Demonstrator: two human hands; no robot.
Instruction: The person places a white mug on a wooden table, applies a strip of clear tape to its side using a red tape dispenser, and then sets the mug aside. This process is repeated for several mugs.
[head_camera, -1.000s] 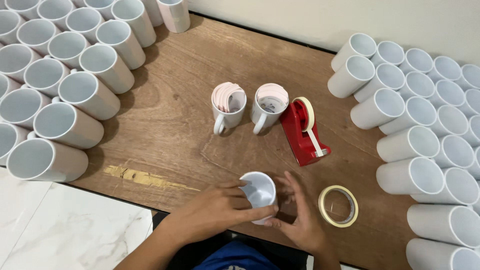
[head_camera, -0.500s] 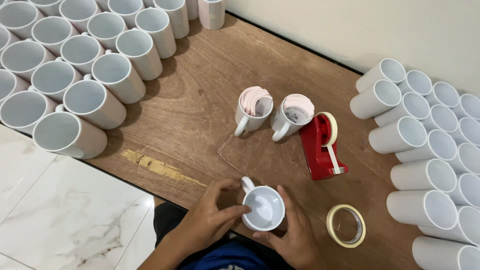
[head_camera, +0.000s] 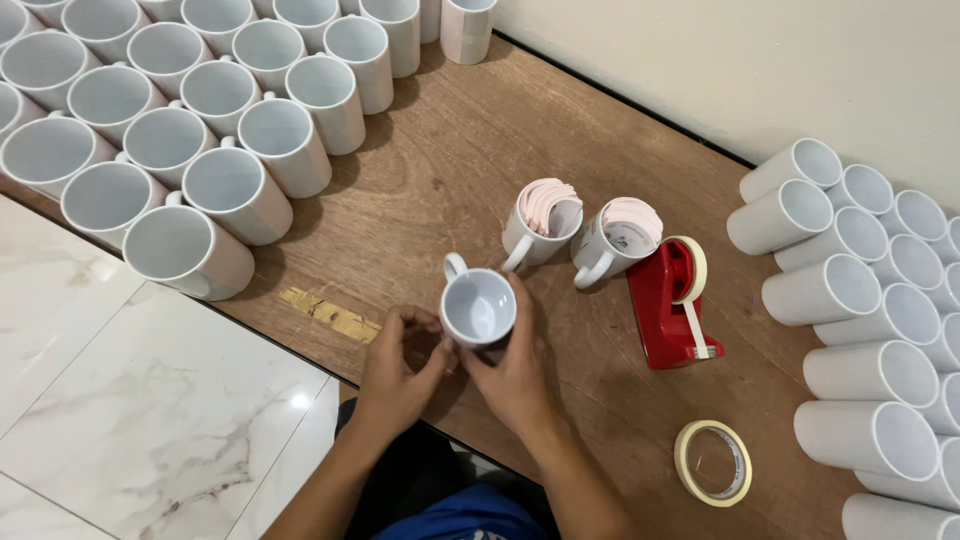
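White mug (head_camera: 478, 307) is held up over the near edge of the brown wooden table (head_camera: 450, 160), with its open mouth facing up and its small handle pointing to the far left. It is plain white inside and looks empty. It is gripped by both hands. The right hand (head_camera: 515, 375) is wrapped around its right side, with the fingers bent up along the wall. The left hand (head_camera: 395, 370) is curled against its left side, with the thumb and fingertips touching the mug near the bottom.

Just behind the mug, two more white mugs are seen standing on the table. The left stuffed mug (head_camera: 540, 222) and the right stuffed mug (head_camera: 618, 240) are filled with rolled pink sheets. A red tape holder (head_camera: 670, 310) is placed just to the right of them. A loose roll of pale tape (head_camera: 712, 462) is laid flat near the table edge, well apart from the hands.

Rows of upright white mugs (head_camera: 200, 130) are packed on the left. More white mugs (head_camera: 870, 290) are laid on their sides on the right.
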